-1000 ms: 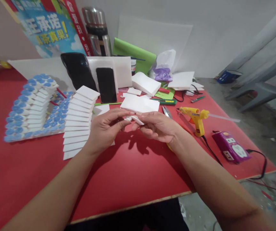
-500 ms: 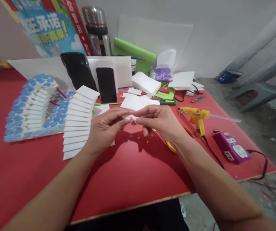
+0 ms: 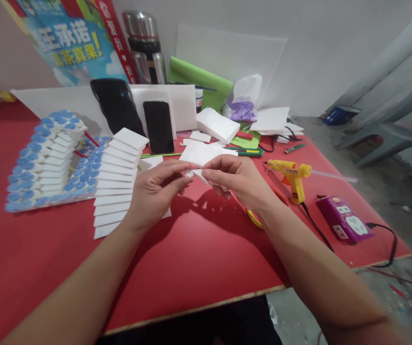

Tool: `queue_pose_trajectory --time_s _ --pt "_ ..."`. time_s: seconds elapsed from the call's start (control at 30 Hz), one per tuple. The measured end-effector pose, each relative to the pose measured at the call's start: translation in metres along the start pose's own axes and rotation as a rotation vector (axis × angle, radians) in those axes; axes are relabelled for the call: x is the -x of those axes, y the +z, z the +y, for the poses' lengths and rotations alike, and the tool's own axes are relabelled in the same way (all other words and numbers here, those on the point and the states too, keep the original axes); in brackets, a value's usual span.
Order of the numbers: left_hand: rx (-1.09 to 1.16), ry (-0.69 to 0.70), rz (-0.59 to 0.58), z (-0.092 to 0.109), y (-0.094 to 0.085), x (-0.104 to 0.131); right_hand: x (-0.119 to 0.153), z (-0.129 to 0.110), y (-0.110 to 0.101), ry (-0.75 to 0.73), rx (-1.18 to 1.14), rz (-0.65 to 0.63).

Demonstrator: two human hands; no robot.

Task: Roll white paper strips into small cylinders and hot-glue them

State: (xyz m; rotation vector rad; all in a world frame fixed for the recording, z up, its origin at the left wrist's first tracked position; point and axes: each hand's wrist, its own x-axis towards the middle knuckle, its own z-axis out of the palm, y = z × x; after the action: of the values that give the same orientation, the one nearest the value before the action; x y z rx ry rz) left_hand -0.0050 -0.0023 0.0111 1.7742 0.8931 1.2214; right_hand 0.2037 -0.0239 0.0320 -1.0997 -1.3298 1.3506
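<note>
A small white piece [image 3: 199,175], perhaps foam or folded paper, is pinched between my two hands above the red table. My left hand [image 3: 159,188] grips its left end between thumb and fingertips. On the other end, my right hand [image 3: 233,179] is closed with thumb against forefinger. Fingers hide most of the piece, so its exact shape cannot be made out. Left of my left hand lies a curved, stair-like row of white slabs [image 3: 116,191]. Beyond it stands a curved model [image 3: 53,167] with blue discs and white steps. White sheets [image 3: 208,152] lie just behind my fingers.
To the right are a yellow glue gun [image 3: 292,172], yellow-orange scissors [image 3: 254,219] partly under my forearm, and a purple power socket [image 3: 344,218] with a cord. Two phones [image 3: 159,127] [image 3: 116,105], a steel flask [image 3: 143,45] and a green-handled cutter [image 3: 251,152] are at the back.
The white piece has turned between my fingers, its right part now slanting down. My right fingers have shifted slightly and curled in more. Both hands stay in nearly the same place.
</note>
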Motion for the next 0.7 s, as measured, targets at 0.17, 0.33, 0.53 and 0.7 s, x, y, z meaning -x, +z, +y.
queue_pose_trajectory --time_s 0.17,0.33,0.53,0.7 --pt "0.005 0.07 -0.021 0.001 0.001 0.0 -0.003 0.005 0.003 0.063 -0.146 0.002" --pt "0.05 -0.008 0.026 0.003 0.004 0.0 -0.007 0.007 0.006 0.298 -0.383 -0.058" --pt "0.511 -0.532 0.071 -0.003 0.006 -0.004 -0.002 0.005 0.007 -0.129 0.084 0.098" --pt "0.658 -0.698 0.043 -0.002 0.007 -0.005 -0.002 0.011 0.011 -0.218 0.355 0.084"
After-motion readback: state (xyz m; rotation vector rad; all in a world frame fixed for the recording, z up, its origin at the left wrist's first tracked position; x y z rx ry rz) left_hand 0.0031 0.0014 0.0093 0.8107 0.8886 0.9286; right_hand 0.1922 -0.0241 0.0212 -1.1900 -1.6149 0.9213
